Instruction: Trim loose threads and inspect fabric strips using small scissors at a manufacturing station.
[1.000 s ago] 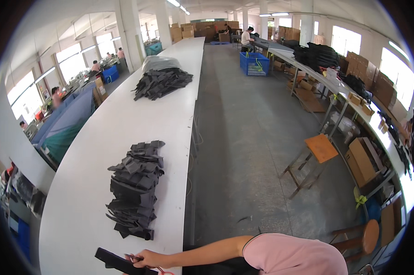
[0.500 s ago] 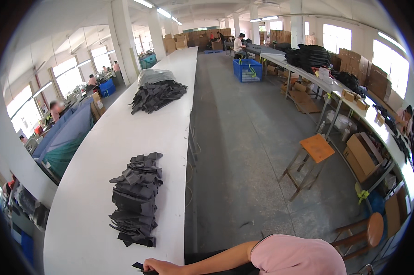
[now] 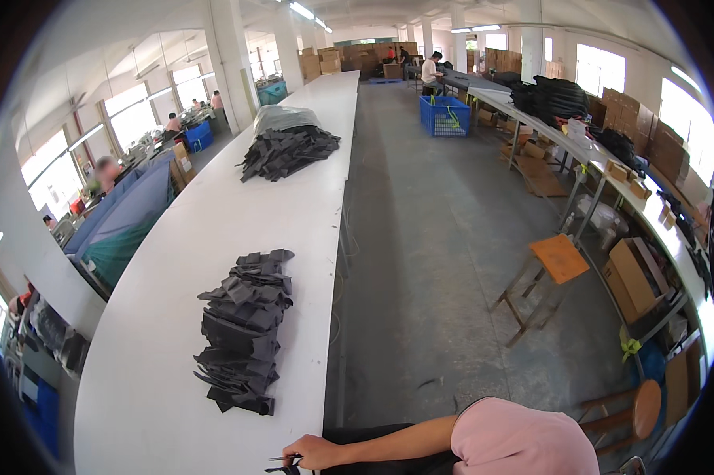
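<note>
My right hand is at the near right edge of the long white table, its forearm coming in from the lower right. The fingers are closed on a thin black piece, whose ends stick out to the left; its exact kind is too small to make out. Farther up the table, apart from the hand, lies a long, loose row of dark grey flat fabric-like pieces, overlapping one another. My left hand is not in view.
A second heap of dark pieces lies farther along the table, a clear plastic bag behind it. Right of the aisle stand a wooden-topped stool, a round-seated stool and a loaded bench. A blue crate and a person are farther off.
My right hand has moved right and slightly up, with the thin black piece still in its fingers. The whole view has shifted a little; the heaps on the table look unchanged.
</note>
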A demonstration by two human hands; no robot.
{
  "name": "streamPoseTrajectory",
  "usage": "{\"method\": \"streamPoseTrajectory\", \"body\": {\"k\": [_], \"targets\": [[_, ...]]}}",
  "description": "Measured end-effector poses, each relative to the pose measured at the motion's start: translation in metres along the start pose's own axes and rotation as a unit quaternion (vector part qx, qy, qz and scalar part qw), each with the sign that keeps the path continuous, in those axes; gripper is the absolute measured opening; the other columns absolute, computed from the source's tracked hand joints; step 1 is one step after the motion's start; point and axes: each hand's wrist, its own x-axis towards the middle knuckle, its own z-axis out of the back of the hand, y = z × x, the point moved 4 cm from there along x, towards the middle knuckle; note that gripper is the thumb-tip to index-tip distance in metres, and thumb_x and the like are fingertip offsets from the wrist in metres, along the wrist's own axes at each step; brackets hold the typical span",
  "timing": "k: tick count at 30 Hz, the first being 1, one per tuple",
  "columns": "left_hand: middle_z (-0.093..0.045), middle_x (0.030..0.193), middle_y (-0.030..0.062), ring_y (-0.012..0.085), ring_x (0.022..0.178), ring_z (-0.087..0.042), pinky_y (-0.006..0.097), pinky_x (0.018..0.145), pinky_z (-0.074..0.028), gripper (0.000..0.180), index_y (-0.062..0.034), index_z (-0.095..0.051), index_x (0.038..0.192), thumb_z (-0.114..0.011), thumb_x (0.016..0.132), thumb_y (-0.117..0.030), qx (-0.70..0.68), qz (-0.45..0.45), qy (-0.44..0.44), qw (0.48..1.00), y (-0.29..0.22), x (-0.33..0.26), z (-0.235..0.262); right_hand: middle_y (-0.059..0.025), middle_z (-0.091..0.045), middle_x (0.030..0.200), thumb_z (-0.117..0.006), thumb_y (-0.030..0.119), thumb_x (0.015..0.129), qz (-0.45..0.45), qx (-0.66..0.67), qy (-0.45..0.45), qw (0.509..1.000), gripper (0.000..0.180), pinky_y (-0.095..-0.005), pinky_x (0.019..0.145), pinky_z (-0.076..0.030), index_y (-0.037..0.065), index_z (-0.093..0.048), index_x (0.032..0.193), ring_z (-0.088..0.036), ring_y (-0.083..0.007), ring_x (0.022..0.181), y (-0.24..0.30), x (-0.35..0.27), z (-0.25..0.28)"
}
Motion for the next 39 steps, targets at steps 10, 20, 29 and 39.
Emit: {"method": "streamPoseTrajectory", "body": {"k": [10,20,29,39], "targets": [[-0.06,0.103,0.01,0.0183,0.085,-0.053,0.03,0.074,-0.046,0.032,0.0032,-0.054,0.119,-0.053,0.092,-0.015,-0.247,0.064,0.0,0.967,0.023,0.011,-0.047,-0.0135,-0.068,0.086,-0.05,0.001,0.066,-0.106,0.062,-0.04,0.992,0.031,-0.0339,0.076,-0.049,0.003,-0.065,0.093,-0.065,-0.0266,0.084,-0.011,0.004,0.015],[-0.062,0.086,0.0183,0.0239,0.073,-0.053,0.037,0.067,-0.047,0.041,0.0094,-0.06,0.1,-0.051,0.095,-0.03,-0.13,0.061,-0.098,0.985,0.06,0.013,-0.036,-0.0047,-0.06,0.067,-0.049,0.001,0.068,-0.243,0.211,0.071,0.944,0.026,-0.029,0.065,-0.046,0.002,-0.063,0.09,-0.058,-0.0176,0.068,-0.068,-0.002,-0.027],[-0.064,0.095,0.0164,0.0216,0.079,-0.058,0.033,0.07,-0.049,0.05,0.0053,-0.061,0.11,-0.043,0.097,-0.04,-0.109,0.13,-0.021,0.985,0.051,0.014,-0.021,-0.0113,-0.052,0.098,-0.064,0.018,0.077,0.16,-0.1,-0.009,0.982,0.026,-0.0406,0.072,-0.046,0.006,-0.059,0.099,-0.059,-0.0317,0.084,0.01,-0.031,-0.005],[-0.058,0.076,0.004,0.0141,0.069,-0.053,0.025,0.06,-0.045,0.045,-0.0005,-0.064,0.094,-0.04,0.098,-0.039,-0.159,0.084,0.041,0.983,0.079,0.017,-0.013,-0.0109,-0.054,0.081,-0.065,0.02,0.078,0.2,-0.108,-0.017,0.974,0.015,-0.0404,0.061,-0.046,0.006,-0.059,0.077,-0.058,-0.0314,0.069,0.028,-0.031,-0.018]]}}
